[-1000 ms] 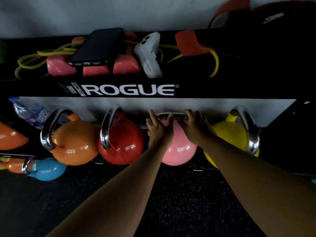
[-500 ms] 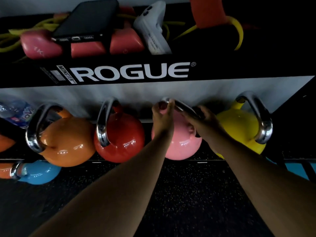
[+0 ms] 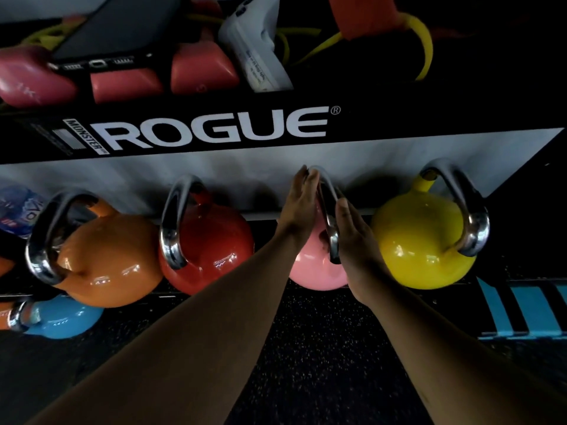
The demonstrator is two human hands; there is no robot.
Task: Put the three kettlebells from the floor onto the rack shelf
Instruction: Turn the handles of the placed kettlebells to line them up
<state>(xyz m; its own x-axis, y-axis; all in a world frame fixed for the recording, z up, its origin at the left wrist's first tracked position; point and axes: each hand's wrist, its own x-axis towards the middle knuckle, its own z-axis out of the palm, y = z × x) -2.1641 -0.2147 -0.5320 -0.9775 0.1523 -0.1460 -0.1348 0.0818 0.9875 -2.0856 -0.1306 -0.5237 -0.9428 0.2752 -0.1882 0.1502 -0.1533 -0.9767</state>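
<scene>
A pink kettlebell [image 3: 310,271] with a steel handle [image 3: 329,216] stands on the lower rack shelf [image 3: 262,215], between a red kettlebell [image 3: 214,246] and a yellow kettlebell [image 3: 420,240]. An orange kettlebell [image 3: 107,256] stands left of the red one. My left hand [image 3: 299,204] lies flat against the left side of the pink one's handle, fingers straight. My right hand [image 3: 356,240] lies flat against the handle's right side. Neither hand curls around it. A blue kettlebell [image 3: 58,317] sits lower at the far left.
The black ROGUE beam [image 3: 214,130] overhangs the kettlebells. On the shelf above lie a phone [image 3: 122,29], a white device [image 3: 257,50], pink dumbbells [image 3: 122,87] and yellow bands. A water bottle [image 3: 18,207] sits far left. Below is dark speckled floor [image 3: 306,348] with blue stripes [image 3: 527,311].
The pink kettlebell's handle has turned from crosswise to edge-on toward me. My fingers, curled over it before, are now straight against its sides. The view has moved closer.
</scene>
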